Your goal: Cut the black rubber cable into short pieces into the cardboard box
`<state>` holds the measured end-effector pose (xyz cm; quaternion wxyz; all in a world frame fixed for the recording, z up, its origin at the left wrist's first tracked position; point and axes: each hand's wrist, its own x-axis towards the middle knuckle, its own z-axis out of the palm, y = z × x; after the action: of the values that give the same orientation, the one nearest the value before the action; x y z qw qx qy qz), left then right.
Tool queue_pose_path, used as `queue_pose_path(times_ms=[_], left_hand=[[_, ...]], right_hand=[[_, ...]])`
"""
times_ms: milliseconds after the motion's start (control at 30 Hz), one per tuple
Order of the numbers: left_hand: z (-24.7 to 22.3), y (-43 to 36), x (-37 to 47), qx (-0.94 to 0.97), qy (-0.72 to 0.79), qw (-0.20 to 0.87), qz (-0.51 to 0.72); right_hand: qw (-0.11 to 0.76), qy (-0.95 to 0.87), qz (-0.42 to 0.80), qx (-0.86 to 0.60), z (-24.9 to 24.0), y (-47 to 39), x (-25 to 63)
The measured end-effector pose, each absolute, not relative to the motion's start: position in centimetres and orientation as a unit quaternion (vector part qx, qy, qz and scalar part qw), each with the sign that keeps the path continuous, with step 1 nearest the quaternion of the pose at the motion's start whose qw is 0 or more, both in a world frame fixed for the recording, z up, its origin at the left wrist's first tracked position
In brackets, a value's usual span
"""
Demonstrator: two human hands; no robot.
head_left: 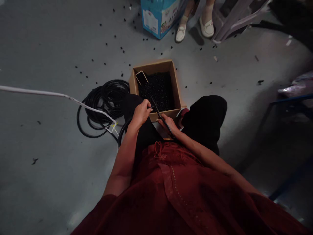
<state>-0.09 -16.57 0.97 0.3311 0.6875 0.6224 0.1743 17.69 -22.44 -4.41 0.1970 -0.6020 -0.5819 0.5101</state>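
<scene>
My left hand (142,113) is closed in a pinch over the near left corner of the cardboard box (176,85). A thin black hose (152,107) pokes out from its fingertips. My right hand (170,124) is wrapped around a pair of dark scissors (158,113), whose blade points up and left over the box's near edge, close to the left fingertips. Many small black pieces (158,88) fill the box's bottom. A dark rectangular object with a pale rim (141,78) rests on them at the far left corner. The palms hide part of the scissors' handles.
Coiled black hose (105,104) lies left of the box, with a white cable (49,92) running across to it. Small black bits litter the floor. Beyond stand a blue carton (151,19), another person's white shoes (181,33) and a plastic stool (227,23).
</scene>
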Motion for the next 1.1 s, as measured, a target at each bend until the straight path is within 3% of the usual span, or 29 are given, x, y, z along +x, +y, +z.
queue_pose_path(times_ms=[267,400,667,967,1100], left_hand=[[1.0,-16.5,0.0,0.691,0.625,0.325,0.162],[0.9,-16.4,-0.2,0.693,0.623,0.321,0.168],[1.3,-18.3,1.2,0.715,0.593,0.335,0.157],[-0.3,-20.7,3.8,0.767,0.547,0.312,0.124],[4.3,-22.0,4.7,0.746,0.515,0.371,0.201]], right_hand=[[0.211,-0.591,0.481,-0.612,-4.5,-22.8,17.7],[0.219,-0.56,0.523,-0.604,-4.4,-22.8,17.7],[0.382,-0.329,0.694,-0.514,-3.4,-21.2,17.4],[0.418,-0.27,0.69,-0.526,-4.4,-21.2,18.2],[0.435,-0.327,0.654,-0.526,-5.4,-21.1,19.5]])
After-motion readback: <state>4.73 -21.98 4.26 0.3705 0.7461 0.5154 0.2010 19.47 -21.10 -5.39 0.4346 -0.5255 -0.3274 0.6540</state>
